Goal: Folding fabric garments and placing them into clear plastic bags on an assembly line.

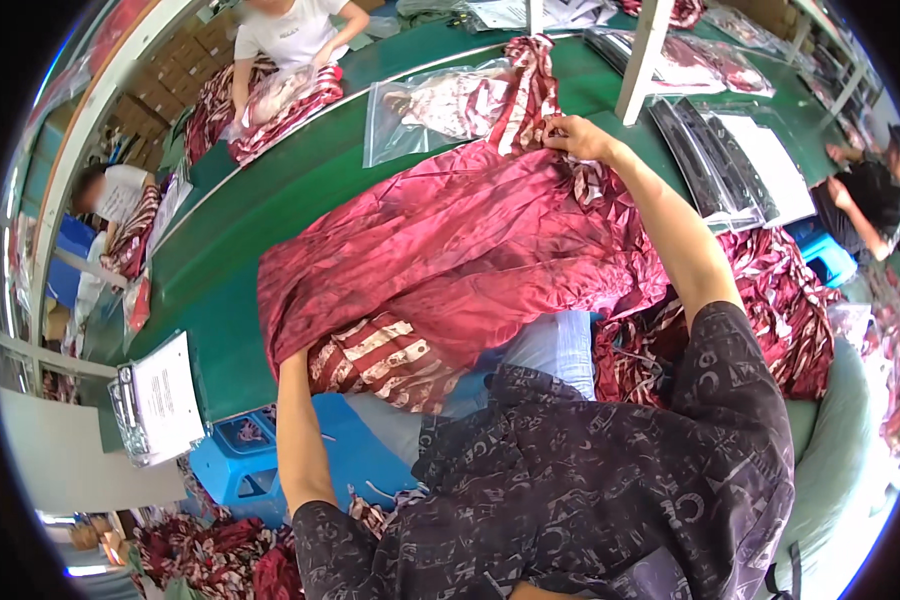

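Observation:
A dark red garment (440, 215) lies spread across the table's near edge and hangs toward my lap. It shows a plain red, slightly mottled side, and a red-and-white striped part (385, 360) comes out under its lower left edge. My left forearm (300, 430) goes in under the garment's left end, and the cloth hides my left hand. At the garment's far right end my right hand (578, 138) pinches its edge with bent fingers. Beside those fingers a striped strip of cloth (528, 95) reaches away, overlapping a clear plastic bag (440, 105) with a pale red-patterned piece in it.
The green table (220, 270) has a white post (645, 60) on it. Black packets (710, 160) and white sheets lie at right. Striped garments (780, 310) are heaped beside me. Blue stools (235, 460) stand near. A co-worker (290, 40) handles a bagged garment across the table.

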